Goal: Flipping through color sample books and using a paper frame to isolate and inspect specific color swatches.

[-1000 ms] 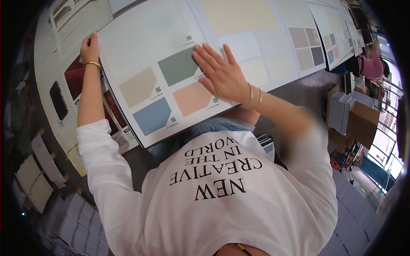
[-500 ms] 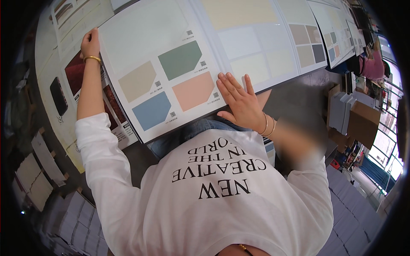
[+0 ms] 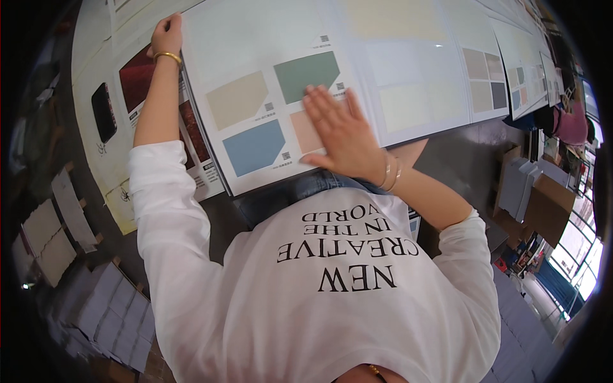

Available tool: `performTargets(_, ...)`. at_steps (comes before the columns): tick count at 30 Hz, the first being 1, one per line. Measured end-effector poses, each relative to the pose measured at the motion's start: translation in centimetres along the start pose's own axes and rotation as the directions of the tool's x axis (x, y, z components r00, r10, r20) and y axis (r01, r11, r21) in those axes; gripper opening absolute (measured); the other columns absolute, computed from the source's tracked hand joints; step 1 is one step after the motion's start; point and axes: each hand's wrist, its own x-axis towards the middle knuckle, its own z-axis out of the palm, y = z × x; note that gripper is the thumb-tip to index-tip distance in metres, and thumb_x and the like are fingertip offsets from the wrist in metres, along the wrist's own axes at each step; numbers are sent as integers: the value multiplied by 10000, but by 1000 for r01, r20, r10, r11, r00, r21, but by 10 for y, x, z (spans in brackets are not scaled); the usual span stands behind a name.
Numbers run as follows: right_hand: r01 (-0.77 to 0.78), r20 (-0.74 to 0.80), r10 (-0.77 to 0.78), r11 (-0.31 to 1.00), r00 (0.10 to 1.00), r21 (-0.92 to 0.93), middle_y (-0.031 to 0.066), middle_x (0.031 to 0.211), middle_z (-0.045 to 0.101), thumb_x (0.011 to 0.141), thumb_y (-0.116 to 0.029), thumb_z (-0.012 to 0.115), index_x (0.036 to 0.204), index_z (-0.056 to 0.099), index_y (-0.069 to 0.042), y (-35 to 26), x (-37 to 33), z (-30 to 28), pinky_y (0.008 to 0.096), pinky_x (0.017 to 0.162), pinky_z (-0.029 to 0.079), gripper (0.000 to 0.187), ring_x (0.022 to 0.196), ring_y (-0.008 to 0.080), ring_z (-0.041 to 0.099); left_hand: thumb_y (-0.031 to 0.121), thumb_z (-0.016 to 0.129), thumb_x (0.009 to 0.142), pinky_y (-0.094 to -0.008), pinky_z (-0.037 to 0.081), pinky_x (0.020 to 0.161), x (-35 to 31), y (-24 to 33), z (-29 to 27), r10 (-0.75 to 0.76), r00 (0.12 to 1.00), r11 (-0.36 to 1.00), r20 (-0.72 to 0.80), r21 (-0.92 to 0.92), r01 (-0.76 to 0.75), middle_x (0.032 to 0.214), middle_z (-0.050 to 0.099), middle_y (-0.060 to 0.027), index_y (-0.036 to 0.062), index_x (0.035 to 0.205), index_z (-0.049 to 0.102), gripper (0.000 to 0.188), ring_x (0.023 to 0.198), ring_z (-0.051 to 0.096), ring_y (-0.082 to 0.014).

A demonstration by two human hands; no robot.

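Observation:
A large open colour sample book (image 3: 220, 51) lies across the table in front of me, with beige, green, blue and salmon swatches on its left page. My left hand (image 3: 167, 35), a gold bangle at its wrist, is closed round the left edge of that page near its far end. Flat on the same page rests my right hand (image 3: 341, 131), fingers stretched out. It covers most of the salmon swatch (image 3: 305, 133), and its fingertips reach the lower edge of the green swatch (image 3: 306, 75).
A dark phone (image 3: 104, 113) lies on the table left of the book, beside dark red sample pictures (image 3: 139, 80). More sample sheets (image 3: 523, 70) continue to the far right. An open cardboard box (image 3: 543, 207) stands at the right, and stacked pale sheets (image 3: 115, 319) sit at the lower left.
My right hand has slid left across the page, from its right side onto the salmon swatch. My left hand keeps its hold on the page edge. The whole view has shifted slightly.

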Motion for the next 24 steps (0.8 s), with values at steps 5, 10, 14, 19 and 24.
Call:
performTargets(5, 100, -43, -95, 986, 995, 134, 160, 1612, 316, 850, -677, 577, 1517, 347, 30, -71, 42, 29, 481, 1244, 115, 999, 1526, 276, 221, 631, 624, 846, -364, 313, 1030, -9, 10, 3, -4, 1000, 1000, 11, 31, 4, 1087, 752, -25, 218, 1082, 764, 496, 1134, 580, -273)
performTargets(10, 192, -130, -164, 952, 978, 240, 144, 1605, 334, 830, -619, 649, 1504, 365, 24, -88, 58, 46, 484, 1235, 157, 975, 1515, 258, 255, 608, 612, 865, -358, 279, 1048, -9, 17, 0, -1, 1000, 1000, 23, -2, 1, 1075, 753, -24, 215, 1070, 765, 469, 1097, 616, -240)
performTargets(14, 178, -135, -154, 966, 979, 186, 89, 1596, 368, 847, -601, 636, 1519, 377, -44, -70, 53, 33, 487, 1230, 171, 911, 1496, 211, 303, 602, 620, 865, -363, 274, 1051, 3, 5, -3, 9, 1000, 1000, 30, 29, -10, 1065, 754, -16, 218, 1056, 769, 453, 1104, 608, -238)
performTargets(19, 71, -144, -68, 997, 987, 17, 84, 1593, 376, 906, -591, 556, 1523, 381, -66, -21, 44, 12, 505, 1205, 222, 828, 1472, 228, 348, 611, 620, 861, -363, 276, 1049, 4, -4, 0, 8, 1000, 1000, 14, -20, -7, 1055, 754, -20, 221, 1058, 770, 462, 1115, 585, -242)
performTargets(24, 74, -178, -82, 996, 981, -48, 68, 1606, 357, 971, -570, 473, 1539, 360, -79, 15, 88, 5, 500, 1231, 176, 759, 1492, 205, 303, 614, 620, 857, -358, 279, 1049, -6, 10, 1, -1, 1000, 1000, 24, -24, 1, 1050, 754, -17, 213, 1058, 770, 472, 1089, 580, -235)
